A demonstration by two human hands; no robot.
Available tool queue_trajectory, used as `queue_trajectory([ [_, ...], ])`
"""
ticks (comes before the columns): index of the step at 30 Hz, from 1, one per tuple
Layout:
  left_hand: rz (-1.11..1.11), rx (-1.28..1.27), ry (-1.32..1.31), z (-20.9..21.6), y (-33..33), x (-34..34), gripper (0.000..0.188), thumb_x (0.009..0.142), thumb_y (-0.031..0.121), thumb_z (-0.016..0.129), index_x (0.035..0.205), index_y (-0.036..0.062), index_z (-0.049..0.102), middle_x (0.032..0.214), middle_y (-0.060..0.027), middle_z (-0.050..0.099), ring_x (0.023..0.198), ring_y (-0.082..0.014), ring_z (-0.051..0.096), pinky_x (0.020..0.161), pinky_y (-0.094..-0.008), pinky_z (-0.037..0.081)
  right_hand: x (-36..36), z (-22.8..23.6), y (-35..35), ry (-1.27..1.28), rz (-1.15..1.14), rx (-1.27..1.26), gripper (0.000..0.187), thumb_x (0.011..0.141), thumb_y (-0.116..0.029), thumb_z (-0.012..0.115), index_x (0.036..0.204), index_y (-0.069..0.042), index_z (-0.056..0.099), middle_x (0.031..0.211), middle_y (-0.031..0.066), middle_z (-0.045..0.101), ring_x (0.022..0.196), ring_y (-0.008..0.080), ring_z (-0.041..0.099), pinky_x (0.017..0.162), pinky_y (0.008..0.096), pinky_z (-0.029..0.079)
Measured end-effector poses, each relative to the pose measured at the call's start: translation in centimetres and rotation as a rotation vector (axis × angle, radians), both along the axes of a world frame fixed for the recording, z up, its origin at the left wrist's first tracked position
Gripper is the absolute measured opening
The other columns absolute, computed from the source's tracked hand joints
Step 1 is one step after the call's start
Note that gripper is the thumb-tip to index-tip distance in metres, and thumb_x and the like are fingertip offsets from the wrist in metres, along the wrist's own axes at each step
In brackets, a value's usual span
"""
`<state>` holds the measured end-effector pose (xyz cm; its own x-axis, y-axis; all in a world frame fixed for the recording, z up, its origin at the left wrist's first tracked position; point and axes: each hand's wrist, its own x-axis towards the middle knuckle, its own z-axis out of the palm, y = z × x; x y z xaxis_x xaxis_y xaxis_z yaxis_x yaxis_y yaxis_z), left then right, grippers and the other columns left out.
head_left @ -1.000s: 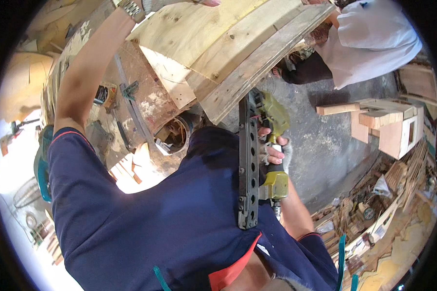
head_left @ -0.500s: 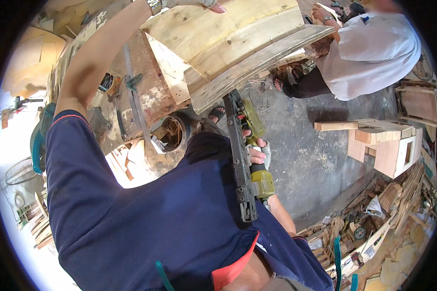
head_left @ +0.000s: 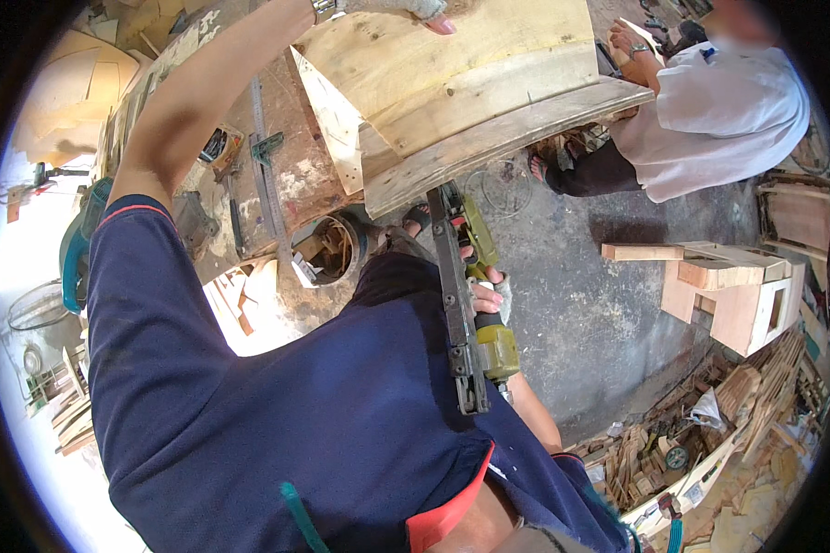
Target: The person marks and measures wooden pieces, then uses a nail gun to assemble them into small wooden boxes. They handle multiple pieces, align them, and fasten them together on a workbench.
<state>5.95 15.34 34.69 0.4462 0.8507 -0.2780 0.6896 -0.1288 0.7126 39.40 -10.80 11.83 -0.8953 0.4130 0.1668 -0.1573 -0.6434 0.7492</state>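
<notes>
My left hand [head_left: 415, 7], in a pale fingerless glove, lies on the wooden panel piece [head_left: 470, 69] at the top. One digit stretches flat along the wood; the picture's edge cuts off the rest. This piece is made of pale boards, with a thick board [head_left: 516, 138] along its near edge and a triangular board [head_left: 327, 120] at its left end. Close to my body, my right hand [head_left: 491, 293], also gloved, is wrapped round the handle of a yellow-green and black nail gun [head_left: 461, 304]. Its nose reaches up to just below the thick board, and its long magazine points back toward my chest.
A worn workbench [head_left: 295, 175] bears a metal ruler [head_left: 266, 175] and a small box of bits [head_left: 219, 147]. Below stands a bucket of offcuts [head_left: 327, 249]. A co-worker in a white shirt [head_left: 710, 111] bends at upper right, near a box-like wooden frame [head_left: 738, 286]. Scrap wood [head_left: 673, 442] lies lower right.
The panel piece, bench and co-worker sit slightly farther right and lower in the picture. My left hand still lies on the panel, and the nail gun stays in my right hand, nearly in place.
</notes>
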Motion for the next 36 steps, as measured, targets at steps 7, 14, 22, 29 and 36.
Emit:
queue_trajectory([
  [7,-0.024,0.014,-0.017,-0.3,0.0,0.4,0.049,0.086,0.027,0.085,0.126,0.0046,0.068,0.109,-0.0059,0.069,0.102,-0.0142,0.061,0.091,-0.0346,0.052,-0.5,0.8,-0.7,-0.008,-0.026,-0.063,0.045,0.099,-0.02,0.065,0.142,-0.021,0.054,0.06,-0.0033,0.058,0.054,0.0119,0.058,0.068,0.0289,0.057],
  [14,-0.027,0.036,-0.024,-0.5,0.0,0.2,0.046,0.086,0.025,0.085,0.124,0.0047,0.069,0.107,-0.0051,0.069,0.099,-0.0142,0.061,0.09,-0.035,0.052,-1.4,1.4,-1.5,0.043,-0.033,-0.111,0.043,0.1,-0.022,0.065,0.143,-0.023,0.054,0.06,-0.0051,0.059,0.055,0.0113,0.061,0.077,0.0318,0.058],
  [22,-0.038,0.06,-0.036,-0.4,0.0,0.3,0.042,0.086,0.022,0.085,0.121,0.0049,0.07,0.103,-0.0042,0.07,0.097,-0.0142,0.061,0.088,-0.0355,0.053,-1.2,1.5,-1.6,-0.029,-0.063,-0.151,0.06,0.097,-0.012,0.066,0.152,-0.017,0.042,0.087,0.0005,0.062,0.054,0.0141,0.063,0.064,0.0315,0.057],
  [29,-0.034,0.09,-0.067,-0.7,0.0,0.5,0.039,0.085,0.02,0.085,0.119,0.005,0.071,0.101,-0.0034,0.07,0.094,-0.0142,0.061,0.086,-0.0359,0.053,-0.4,-0.3,-1.8,-0.096,-0.102,-0.233,0.095,0.09,0.005,0.065,0.17,-0.006,0.015,0.138,0.0087,0.064,0.05,0.0166,0.063,0.043,0.0288,0.054],
  [36,-0.021,0.111,-0.125,-1.4,-0.2,0.4,0.036,0.085,0.017,0.085,0.116,0.0052,0.072,0.098,-0.0026,0.07,0.092,-0.0142,0.061,0.085,-0.0363,0.054,0.4,0.3,-1.4,-0.125,-0.058,-0.188,0.095,0.089,0.005,0.065,0.17,-0.007,0.016,0.137,0.0087,0.065,0.05,0.0172,0.063,0.044,0.0292,0.054],
])
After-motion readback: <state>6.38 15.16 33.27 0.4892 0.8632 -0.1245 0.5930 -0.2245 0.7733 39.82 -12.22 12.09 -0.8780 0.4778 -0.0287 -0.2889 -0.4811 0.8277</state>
